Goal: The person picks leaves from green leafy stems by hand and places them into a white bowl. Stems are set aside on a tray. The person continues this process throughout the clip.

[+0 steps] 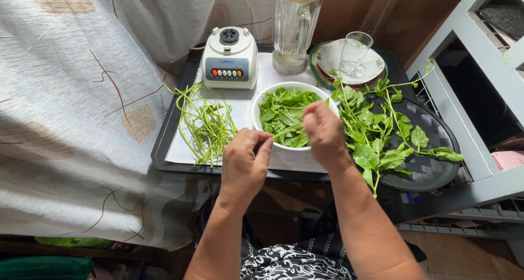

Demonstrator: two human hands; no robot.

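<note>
Head view: both hands strip a leafy stem over the round white bowl [262, 102].
Left hand [244, 162] fingers and right hand [325, 133] fingers pinch the thin green stem [286, 130]; it slants between them, leaf end nearer the right.

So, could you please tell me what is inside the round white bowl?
The round white bowl holds picked green leaves. The right hand covers part of them, and the bowl's bottom is hidden.

We see green leaves [284, 113] in a white bowl [262, 102], a black tray [164, 143], and a white curtain [71, 94] with brown lines.
</note>
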